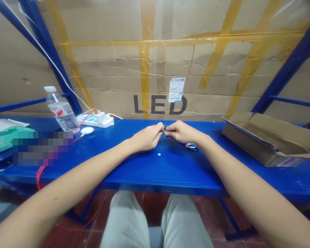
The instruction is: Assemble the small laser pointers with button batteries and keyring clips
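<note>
Over the blue table point(144, 168), my left hand point(149, 137) and my right hand point(181, 131) meet fingertip to fingertip. Both are closed in a pinch. Between them shows a bit of a small green clip point(164, 132), mostly covered by the fingers; its full shape is hidden. Under and beside my right hand lie several small carabiners in a linked-looking group: a silver carabiner point(190, 145), a black carabiner point(193, 149), and purple and green ones partly hidden by the hand. A small dark object pokes out behind my left wrist, too covered to name.
An open cardboard box point(258, 151) stands at the right. To the left are a water bottle point(60, 109), a white power strip point(91, 120) with a plugged-in charger, a red cable point(40, 177) and a green packet point(7, 137). A large taped carton point(113, 75) forms the back.
</note>
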`<state>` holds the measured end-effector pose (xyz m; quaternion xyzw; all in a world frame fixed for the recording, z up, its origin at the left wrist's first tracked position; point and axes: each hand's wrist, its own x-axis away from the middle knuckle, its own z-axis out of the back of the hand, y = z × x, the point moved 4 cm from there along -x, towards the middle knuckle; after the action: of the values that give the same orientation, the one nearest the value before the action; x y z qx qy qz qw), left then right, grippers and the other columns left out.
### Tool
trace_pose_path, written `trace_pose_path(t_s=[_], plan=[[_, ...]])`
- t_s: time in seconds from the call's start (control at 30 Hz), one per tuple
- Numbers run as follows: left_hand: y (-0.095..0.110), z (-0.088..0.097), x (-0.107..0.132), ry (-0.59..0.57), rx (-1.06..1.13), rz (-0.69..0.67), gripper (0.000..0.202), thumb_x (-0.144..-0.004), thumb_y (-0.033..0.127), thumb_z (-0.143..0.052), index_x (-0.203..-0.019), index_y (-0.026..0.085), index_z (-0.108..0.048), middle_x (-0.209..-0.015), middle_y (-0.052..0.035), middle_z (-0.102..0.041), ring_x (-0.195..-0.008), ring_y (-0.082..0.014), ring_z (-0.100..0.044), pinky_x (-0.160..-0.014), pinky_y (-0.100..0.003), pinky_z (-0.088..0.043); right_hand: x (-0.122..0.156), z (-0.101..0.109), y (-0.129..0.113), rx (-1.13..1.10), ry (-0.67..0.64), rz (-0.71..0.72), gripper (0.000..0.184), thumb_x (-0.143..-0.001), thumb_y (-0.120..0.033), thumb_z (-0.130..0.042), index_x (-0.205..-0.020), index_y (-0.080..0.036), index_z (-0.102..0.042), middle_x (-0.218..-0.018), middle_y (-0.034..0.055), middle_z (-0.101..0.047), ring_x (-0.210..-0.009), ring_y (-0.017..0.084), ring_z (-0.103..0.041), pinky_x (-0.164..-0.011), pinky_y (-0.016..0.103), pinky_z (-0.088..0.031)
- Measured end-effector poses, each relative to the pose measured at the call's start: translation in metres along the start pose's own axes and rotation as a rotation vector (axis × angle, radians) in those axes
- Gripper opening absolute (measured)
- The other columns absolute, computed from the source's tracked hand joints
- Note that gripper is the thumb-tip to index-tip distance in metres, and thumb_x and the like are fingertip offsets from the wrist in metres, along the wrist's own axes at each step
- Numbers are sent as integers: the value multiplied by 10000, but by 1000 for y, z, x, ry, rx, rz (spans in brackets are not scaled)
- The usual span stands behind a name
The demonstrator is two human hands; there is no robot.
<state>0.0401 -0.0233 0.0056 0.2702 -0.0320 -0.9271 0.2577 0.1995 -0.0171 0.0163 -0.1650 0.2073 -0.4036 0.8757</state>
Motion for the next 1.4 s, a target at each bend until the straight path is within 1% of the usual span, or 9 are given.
trace_pose_path(t_s=[0.13,0.3,0.63,0.77,0.93,1.07,1.17,1.27,1.4], plan=[[-3,-2,-1,12,85,16,57,-967,194,-435,-986,201,-487,-942,-63,-657,-839,-201,-627,-719,-322,-467,1,2,-1,54,8,-1,297,-851,-269,-525,-572,-165,-512,-502,-19,-506,-517,99,-363,-563,278,-262],[-4,-2,-1,70,57,-136,95,-929,121,-469,-909,190,-530,-916,-59,-630,-865,-184,-595,-774,-316,-477,2,1,-1,23,-38,-22,286,-846,-276,-515,-581,-170,-511,-511,-19,-515,-510,101,-396,-549,269,-286],[0,2,-2,177,-141,-310,276,-1006,184,-358,-797,203,-538,-809,-70,-643,-833,-187,-590,-784,-343,-478,3,-3,1,-306,-121,-76,270,-844,-363,-559,-670,-159,-593,-515,-4,-568,-432,105,-459,-476,254,-336],[-2,6,-1,238,-145,-280,256,-1004,183,-363,-816,206,-534,-833,-65,-648,-860,-183,-601,-791,-339,-484,2,-1,-2,-311,-60,-50,298,-856,-378,-554,-652,-161,-578,-522,-2,-564,-443,106,-461,-486,255,-337],[1,9,-1,220,-53,-190,73,-962,212,-461,-965,181,-527,-953,-96,-626,-905,-202,-591,-824,-363,-513,1,5,-4,-82,77,23,320,-864,-312,-529,-579,-165,-531,-530,0,-547,-520,112,-456,-550,263,-318],[0,4,-3,204,-22,-122,187,-988,206,-394,-1095,145,-535,-1183,-165,-577,-1084,-234,-587,-966,-438,-505,1,8,-3,82,152,96,322,-866,-252,-508,-557,-168,-481,-515,-6,-503,-555,108,-392,-576,273,-277],[-8,-3,-6,191,-25,-81,217,-995,197,-362,-1028,137,-569,-1317,-190,-504,-1193,-256,-559,-1016,-470,-493,1,6,-3,156,151,125,342,-882,-238,-495,-550,-170,-452,-515,-10,-477,-564,106,-329,-584,282,-256],[-14,-6,-7,158,-32,-51,194,-986,206,-402,-953,137,-580,-1273,-183,-541,-1169,-253,-578,-1006,-457,-498,1,3,-3,219,132,128,354,-890,-236,-493,-547,-174,-430,-528,-5,-474,-557,108,-293,-586,292,-246],[-16,-3,-6,62,-52,-5,164,-975,208,-453,-943,155,-605,-986,-113,-666,-940,-227,-649,-858,-397,-525,0,-1,-1,257,115,124,321,-882,-223,-502,-567,-177,-454,-573,29,-540,-560,118,-336,-598,297,-257]])
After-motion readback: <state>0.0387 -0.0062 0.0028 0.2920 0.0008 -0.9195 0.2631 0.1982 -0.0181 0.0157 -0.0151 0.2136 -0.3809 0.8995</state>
